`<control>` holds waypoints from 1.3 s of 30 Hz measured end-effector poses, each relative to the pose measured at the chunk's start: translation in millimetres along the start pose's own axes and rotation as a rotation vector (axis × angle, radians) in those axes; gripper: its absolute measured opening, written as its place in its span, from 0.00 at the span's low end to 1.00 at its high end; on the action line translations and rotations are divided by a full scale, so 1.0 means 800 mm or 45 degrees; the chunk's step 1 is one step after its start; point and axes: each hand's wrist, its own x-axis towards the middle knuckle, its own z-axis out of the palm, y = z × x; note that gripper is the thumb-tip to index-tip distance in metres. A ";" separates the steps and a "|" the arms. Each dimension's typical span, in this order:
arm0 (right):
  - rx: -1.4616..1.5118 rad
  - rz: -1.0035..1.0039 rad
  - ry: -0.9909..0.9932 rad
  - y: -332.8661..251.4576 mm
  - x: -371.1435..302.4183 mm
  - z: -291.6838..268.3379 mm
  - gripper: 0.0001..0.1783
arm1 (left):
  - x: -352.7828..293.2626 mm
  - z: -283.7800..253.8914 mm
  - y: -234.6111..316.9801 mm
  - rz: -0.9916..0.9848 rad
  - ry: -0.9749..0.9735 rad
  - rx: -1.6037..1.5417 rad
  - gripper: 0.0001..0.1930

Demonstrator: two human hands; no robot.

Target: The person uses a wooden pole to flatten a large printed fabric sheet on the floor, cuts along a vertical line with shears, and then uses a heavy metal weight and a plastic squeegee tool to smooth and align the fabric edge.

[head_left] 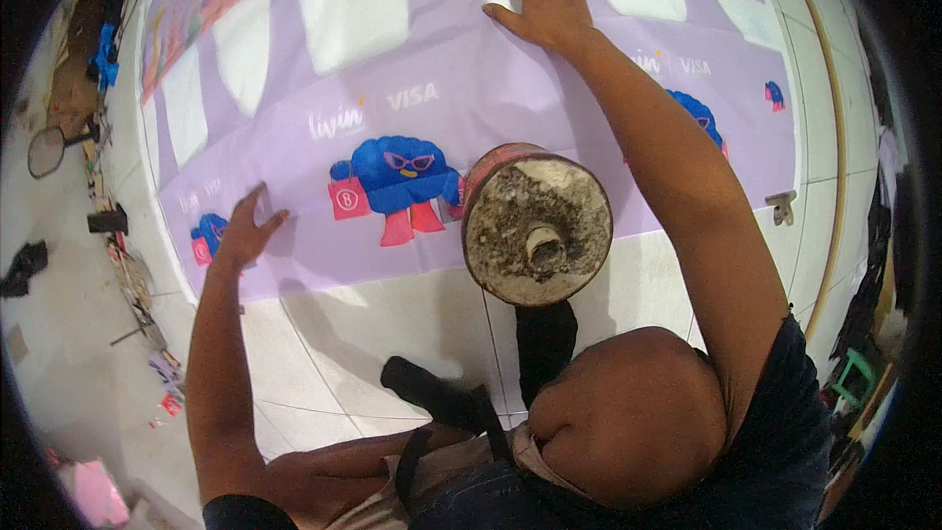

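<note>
A large lilac printed sheet (285, 162) with white shapes and blue puffy cartoon figures lies spread on the floor in front of me. My left hand (252, 229) rests at its near left part, thumb and fingers apart, beside a small blue figure. Farther off, my right hand (543, 5) presses flat on the sheet with its fingers spread, over a white shape. Neither hand holds anything. Between my arms, a heavy-looking round cylinder (505, 236) with a rough, stained cement-like top and a short hollow tube stands over the sheet's near edge, hiding part of it.
A metal clip (781, 208) sits at the sheet's right edge. Beyond it a long thin tan tube (834, 108) runs along the white tiled floor (392, 319). Clutter lines the left, including a racket-shaped object (46, 151). My bent knee (638, 402) is close to the cylinder.
</note>
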 end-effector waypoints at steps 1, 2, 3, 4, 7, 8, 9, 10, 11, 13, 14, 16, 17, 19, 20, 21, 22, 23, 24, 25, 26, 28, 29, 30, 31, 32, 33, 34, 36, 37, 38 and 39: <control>0.038 0.037 -0.022 -0.004 0.003 0.001 0.35 | 0.005 -0.003 0.000 -0.042 -0.070 0.017 0.43; 0.075 0.073 -0.043 -0.007 0.006 0.000 0.35 | 0.010 -0.009 -0.001 -0.085 -0.139 0.033 0.43; 0.122 0.098 -0.059 -0.013 0.011 -0.003 0.35 | 0.009 -0.016 -0.008 -0.142 -0.199 0.048 0.44; 0.165 0.131 -0.079 -0.017 0.010 -0.009 0.34 | 0.007 -0.021 -0.017 -0.157 -0.136 0.068 0.43; 0.307 0.178 0.004 -0.021 0.006 -0.024 0.29 | 0.007 -0.063 -0.052 -0.228 -0.174 0.170 0.41; 0.364 0.179 0.120 -0.015 0.001 -0.024 0.25 | 0.004 -0.074 -0.062 -0.112 -0.067 0.170 0.39; 0.428 0.182 0.250 -0.014 0.000 -0.025 0.22 | 0.002 -0.090 -0.082 -0.165 -0.111 0.074 0.37; 0.422 0.171 0.214 -0.008 -0.006 -0.030 0.24 | -0.001 -0.093 -0.082 -0.121 -0.075 0.028 0.36; 0.415 0.161 0.178 -0.003 -0.015 -0.035 0.26 | -0.005 -0.096 -0.083 -0.076 -0.039 -0.018 0.35; 0.413 0.083 0.153 -0.006 -0.028 -0.044 0.29 | -0.039 -0.110 -0.146 -0.026 0.004 0.131 0.34; 0.383 0.017 0.163 0.000 -0.031 -0.047 0.30 | -0.053 -0.112 -0.171 0.013 0.039 0.192 0.33; 0.275 -0.040 0.153 0.015 -0.042 -0.069 0.28 | -0.068 -0.098 -0.181 0.025 0.052 0.103 0.31; 0.327 0.000 0.084 0.010 -0.048 -0.091 0.27 | -0.078 -0.091 -0.196 0.003 0.069 0.008 0.30; 0.430 0.081 -0.060 -0.012 -0.064 -0.139 0.26 | -0.094 -0.064 -0.245 -0.043 0.183 0.037 0.31; 0.446 0.109 -0.103 -0.023 -0.073 -0.158 0.26 | -0.097 -0.043 -0.267 -0.044 0.266 0.026 0.32; 0.464 0.134 -0.152 -0.034 -0.082 -0.174 0.26 | -0.099 -0.022 -0.288 -0.052 0.345 0.011 0.33; 0.484 0.123 -0.261 -0.047 -0.094 -0.188 0.26 | -0.099 -0.001 -0.299 0.000 0.476 -0.002 0.33; 0.504 0.113 -0.370 -0.062 -0.106 -0.204 0.26 | -0.096 0.022 -0.308 0.046 0.609 -0.014 0.34; 0.504 0.101 -0.417 -0.080 -0.119 -0.224 0.26 | -0.092 0.040 -0.316 0.181 0.723 -0.132 0.34; 0.477 0.109 -0.483 -0.091 -0.138 -0.243 0.26 | -0.082 0.063 -0.277 0.144 0.762 -0.219 0.34; 0.429 0.207 -0.565 -0.099 -0.156 -0.262 0.26 | -0.076 0.065 -0.218 0.224 0.657 -0.297 0.35; 0.384 0.251 -0.601 -0.122 -0.178 -0.285 0.28 | -0.073 0.066 -0.178 0.450 0.622 -0.242 0.36; 0.358 0.225 -0.569 -0.125 -0.192 -0.285 0.30 | -0.074 0.063 -0.159 0.500 0.597 -0.195 0.37; 0.327 0.208 -0.542 -0.128 -0.199 -0.289 0.31 | -0.075 0.061 -0.140 0.557 0.565 -0.152 0.37; 0.266 0.181 -0.524 -0.137 -0.203 -0.293 0.32 | -0.076 0.061 -0.135 0.612 0.511 -0.105 0.38; 0.206 0.156 -0.505 -0.146 -0.206 -0.298 0.33 | -0.071 0.060 -0.135 0.620 0.504 -0.047 0.38; 0.155 0.134 -0.500 -0.155 -0.212 -0.300 0.33 | -0.069 0.062 -0.136 0.624 0.481 0.017 0.38; 0.144 0.180 -0.608 -0.160 -0.217 -0.307 0.35 | -0.066 0.073 -0.131 0.647 0.445 0.066 0.39; 0.118 0.109 -0.590 -0.163 -0.238 -0.299 0.35 | -0.062 0.082 -0.136 0.659 0.446 0.097 0.40; 0.105 0.066 -0.554 -0.162 -0.241 -0.296 0.35 | -0.056 0.076 -0.140 0.665 0.476 0.119 0.40; 0.091 0.044 -0.584 -0.164 -0.244 -0.293 0.32 | -0.052 0.073 -0.144 0.665 0.478 0.111 0.40; 0.098 0.097 -0.614 -0.166 -0.248 -0.291 0.31 | -0.050 0.078 -0.149 0.664 0.465 0.096 0.41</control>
